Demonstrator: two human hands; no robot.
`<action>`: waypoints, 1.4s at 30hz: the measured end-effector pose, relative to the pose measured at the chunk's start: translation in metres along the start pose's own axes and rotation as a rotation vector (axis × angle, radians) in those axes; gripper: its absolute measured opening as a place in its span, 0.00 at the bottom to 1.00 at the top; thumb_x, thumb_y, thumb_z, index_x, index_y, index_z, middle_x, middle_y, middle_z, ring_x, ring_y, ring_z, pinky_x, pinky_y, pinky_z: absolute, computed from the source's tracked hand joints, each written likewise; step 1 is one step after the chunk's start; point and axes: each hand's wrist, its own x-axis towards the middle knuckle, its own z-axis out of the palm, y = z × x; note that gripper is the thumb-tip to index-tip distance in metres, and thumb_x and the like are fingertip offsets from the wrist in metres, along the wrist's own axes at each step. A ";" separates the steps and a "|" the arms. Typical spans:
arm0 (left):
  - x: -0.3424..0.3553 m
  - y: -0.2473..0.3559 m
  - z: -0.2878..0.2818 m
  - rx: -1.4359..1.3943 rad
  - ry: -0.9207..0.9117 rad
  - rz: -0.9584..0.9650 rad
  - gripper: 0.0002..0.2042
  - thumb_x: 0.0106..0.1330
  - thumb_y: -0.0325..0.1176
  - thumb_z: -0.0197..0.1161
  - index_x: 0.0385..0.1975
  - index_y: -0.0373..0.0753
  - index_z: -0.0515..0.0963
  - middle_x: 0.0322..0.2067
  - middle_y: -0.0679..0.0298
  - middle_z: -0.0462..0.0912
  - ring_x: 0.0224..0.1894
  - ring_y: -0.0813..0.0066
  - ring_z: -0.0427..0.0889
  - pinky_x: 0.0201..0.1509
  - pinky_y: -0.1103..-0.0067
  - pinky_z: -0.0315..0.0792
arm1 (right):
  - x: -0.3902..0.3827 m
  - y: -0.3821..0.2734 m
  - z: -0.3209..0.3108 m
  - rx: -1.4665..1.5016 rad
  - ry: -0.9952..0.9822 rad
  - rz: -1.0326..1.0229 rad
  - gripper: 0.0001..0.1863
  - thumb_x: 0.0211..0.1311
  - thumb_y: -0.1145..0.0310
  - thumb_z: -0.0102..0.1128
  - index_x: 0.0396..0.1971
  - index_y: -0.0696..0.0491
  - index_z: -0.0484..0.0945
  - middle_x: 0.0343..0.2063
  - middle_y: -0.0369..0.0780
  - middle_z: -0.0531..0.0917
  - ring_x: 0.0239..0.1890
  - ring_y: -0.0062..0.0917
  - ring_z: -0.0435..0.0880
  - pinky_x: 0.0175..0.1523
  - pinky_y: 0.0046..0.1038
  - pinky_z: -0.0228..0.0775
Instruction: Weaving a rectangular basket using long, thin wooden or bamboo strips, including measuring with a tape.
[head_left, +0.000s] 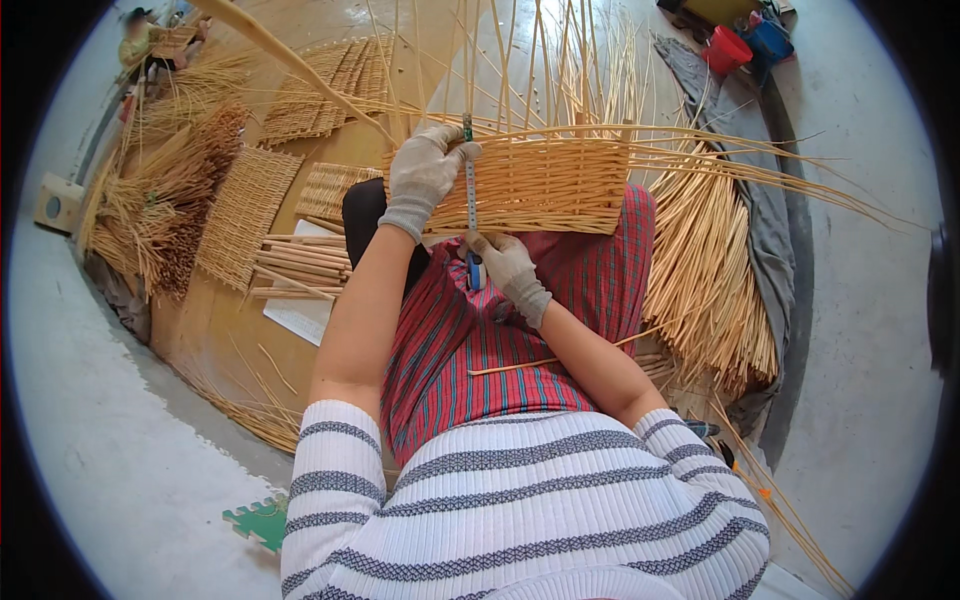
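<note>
A woven wicker panel (550, 185) leans across my lap, with long uncut rods standing up from its far edge. Over its left part runs the pulled-out blade of a tape measure (471, 195), from the far edge to the near one. My left hand (422, 178), in a pale work glove, is closed at the panel's upper left, fingertips pinching the blade against the weave. Below the near edge, my gloved right hand (511, 268) grips the tape measure's blue case. Part of the case is hidden by the fingers. A thin rod (520, 367) lies across the red plaid cloth on my lap.
A large bundle of peeled rods (710, 280) lies at the right on grey cloth. To the left are finished woven panels (247, 212), short sticks (300, 267) and heaped rods (170, 200). Red (727, 50) and blue buckets stand far right. Another person (150, 45) sits far left.
</note>
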 end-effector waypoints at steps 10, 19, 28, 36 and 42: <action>-0.001 0.005 0.003 0.089 0.076 0.063 0.17 0.71 0.44 0.70 0.51 0.41 0.89 0.44 0.53 0.91 0.44 0.59 0.90 0.50 0.70 0.79 | -0.024 0.001 0.001 -0.008 -0.057 -0.011 0.24 0.79 0.50 0.59 0.43 0.57 0.91 0.32 0.40 0.90 0.29 0.23 0.86 0.40 0.30 0.78; 0.001 0.007 0.001 0.101 0.046 -0.002 0.16 0.70 0.52 0.70 0.49 0.50 0.91 0.45 0.57 0.90 0.48 0.54 0.88 0.53 0.63 0.79 | -0.022 -0.004 0.001 -0.050 -0.001 -0.048 0.24 0.79 0.50 0.59 0.43 0.57 0.91 0.32 0.41 0.91 0.32 0.25 0.87 0.44 0.30 0.79; 0.002 -0.001 0.006 0.112 0.100 0.039 0.17 0.69 0.46 0.73 0.51 0.43 0.89 0.41 0.56 0.91 0.41 0.61 0.89 0.48 0.69 0.79 | -0.021 -0.003 -0.001 -0.097 -0.022 0.021 0.25 0.79 0.47 0.58 0.44 0.57 0.91 0.36 0.42 0.92 0.39 0.27 0.88 0.49 0.30 0.79; -0.001 0.003 0.005 0.110 0.100 0.026 0.18 0.68 0.48 0.73 0.49 0.43 0.89 0.45 0.55 0.91 0.46 0.54 0.89 0.51 0.66 0.79 | -0.016 0.004 0.001 -0.115 -0.015 -0.002 0.26 0.79 0.46 0.58 0.44 0.56 0.91 0.39 0.42 0.93 0.42 0.27 0.89 0.51 0.31 0.79; -0.004 0.007 0.005 0.098 0.108 0.017 0.19 0.69 0.51 0.72 0.50 0.44 0.89 0.46 0.56 0.90 0.47 0.53 0.89 0.52 0.65 0.79 | -0.013 0.005 0.001 -0.110 0.002 -0.028 0.25 0.79 0.48 0.59 0.43 0.56 0.91 0.38 0.41 0.93 0.40 0.27 0.90 0.51 0.31 0.79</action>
